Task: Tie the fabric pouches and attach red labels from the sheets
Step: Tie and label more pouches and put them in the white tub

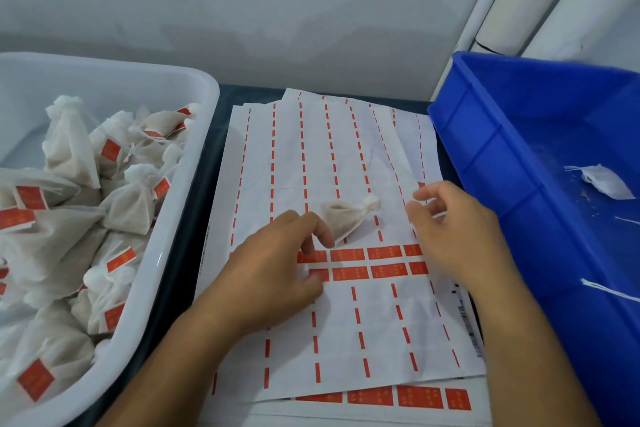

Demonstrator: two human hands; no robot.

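**Label pick-up: pouch position relative to both hands**

The tied fabric pouch lies on the top label sheet, between the two hands. Its long axis runs from lower left to upper right, with the knotted neck at the upper right end. The left hand is nearer: its curled fingers sit just beside the pouch's wide lower end and over the left end of the red labels. Whether this grip already pinches a label cannot be told; the fingertips hide the contact. The right hand hangs near the neck end, fingers loosely bent, holding nothing visible.

The coming move most likely calls for a peeled label to travel up and right toward the neck.

The sheets are stacked on a dark table. A white tub of labelled pouches stands at the left. A blue bin at the right contains one flat, empty pouch. A pale wall closes the rear.
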